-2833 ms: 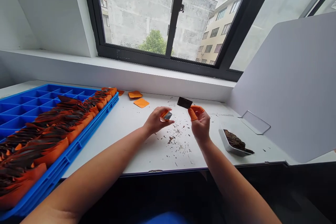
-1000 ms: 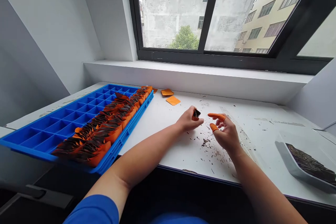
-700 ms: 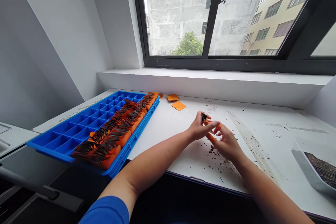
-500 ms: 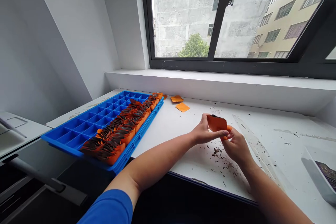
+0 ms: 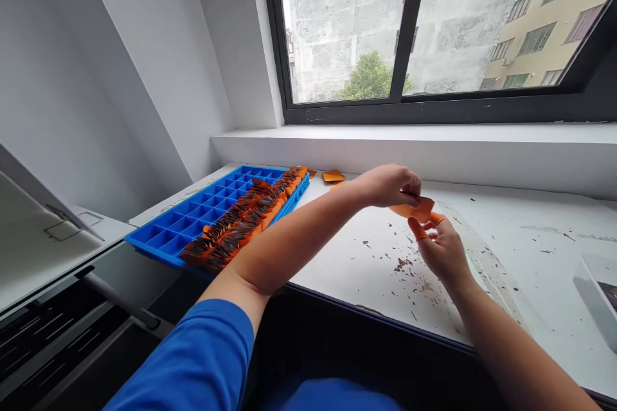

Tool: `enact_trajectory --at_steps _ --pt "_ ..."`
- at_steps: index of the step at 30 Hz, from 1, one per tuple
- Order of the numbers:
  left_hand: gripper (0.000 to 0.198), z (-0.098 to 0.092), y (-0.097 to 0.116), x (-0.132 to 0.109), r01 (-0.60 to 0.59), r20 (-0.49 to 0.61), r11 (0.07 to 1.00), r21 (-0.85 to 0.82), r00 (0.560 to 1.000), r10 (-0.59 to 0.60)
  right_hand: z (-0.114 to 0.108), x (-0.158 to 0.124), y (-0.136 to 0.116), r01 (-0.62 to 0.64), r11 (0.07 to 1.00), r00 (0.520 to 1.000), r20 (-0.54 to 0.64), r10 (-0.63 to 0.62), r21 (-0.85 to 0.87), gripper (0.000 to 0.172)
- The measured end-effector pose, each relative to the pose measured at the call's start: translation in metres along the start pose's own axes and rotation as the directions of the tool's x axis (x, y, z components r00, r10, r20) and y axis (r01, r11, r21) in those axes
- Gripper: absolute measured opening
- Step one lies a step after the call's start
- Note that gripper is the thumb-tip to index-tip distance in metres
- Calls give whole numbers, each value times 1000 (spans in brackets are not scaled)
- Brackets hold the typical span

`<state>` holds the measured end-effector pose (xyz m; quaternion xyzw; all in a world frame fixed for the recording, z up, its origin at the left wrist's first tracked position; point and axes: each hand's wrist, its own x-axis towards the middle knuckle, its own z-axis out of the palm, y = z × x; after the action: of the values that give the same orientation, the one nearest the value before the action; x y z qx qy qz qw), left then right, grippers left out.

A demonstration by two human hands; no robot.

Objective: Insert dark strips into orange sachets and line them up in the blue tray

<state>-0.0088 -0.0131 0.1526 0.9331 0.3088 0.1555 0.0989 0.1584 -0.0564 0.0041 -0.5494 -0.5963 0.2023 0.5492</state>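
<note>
My left hand (image 5: 388, 184) is closed on an orange paper sleeve (image 5: 415, 210), lifted a little above the white table (image 5: 506, 250). Just below it, my right hand (image 5: 441, 247), with orange finger cots on two fingertips, pinches the sleeve's lower right edge. Whether a dark piece sits inside the sleeve cannot be seen. Dark crumbs (image 5: 402, 264) lie scattered on the table beneath both hands.
A blue compartment tray (image 5: 202, 221) at the left holds a row of several filled orange sleeves (image 5: 245, 221). Loose orange sleeves (image 5: 332, 175) lie behind my left forearm. A white dish (image 5: 595, 298) with dark pieces stands at the right edge. The window sill runs behind.
The dark piece once in my right hand went to my left. Both hands then took an orange sleeve; my left hand has now lifted it, and my view has swung left.
</note>
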Motion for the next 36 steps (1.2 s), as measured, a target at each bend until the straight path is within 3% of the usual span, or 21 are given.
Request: enact_trajectory --at_steps 5,9,12,16,22,24,28,32,36 --pt "16 1 4 -9 -36 -59 998 -46 998 33 3 -2 -5 126 981 990 46 -134 146 53" --pt "21 18 -6 -22 -73 -306 989 -128 952 30 6 -2 -7 78 964 994 52 -94 254 54" --pt "16 24 -11 -27 -40 -386 975 -217 921 -49 6 -1 -8 45 949 995 69 -70 313 54" --pt "15 22 -8 -31 -40 -401 981 -192 915 -41 5 -2 -14 15 950 995 94 -46 311 52" --pt "14 15 -7 -40 -39 -370 981 189 923 108 5 -3 -17 62 947 989 106 -100 314 47" --pt "16 15 -11 -42 -57 -357 969 240 923 143 6 -3 -17 66 942 987 117 -110 330 46" --pt "18 15 -15 -44 -46 -370 975 218 920 126 7 -4 -17 54 934 988 115 -101 354 43" --pt "19 9 -12 -45 -41 -280 981 191 955 95 7 -3 -15 66 926 987 113 -116 371 44" --pt "15 4 -13 -48 -32 -237 998 62 970 45 7 -1 -12 63 929 988 108 -109 365 46"
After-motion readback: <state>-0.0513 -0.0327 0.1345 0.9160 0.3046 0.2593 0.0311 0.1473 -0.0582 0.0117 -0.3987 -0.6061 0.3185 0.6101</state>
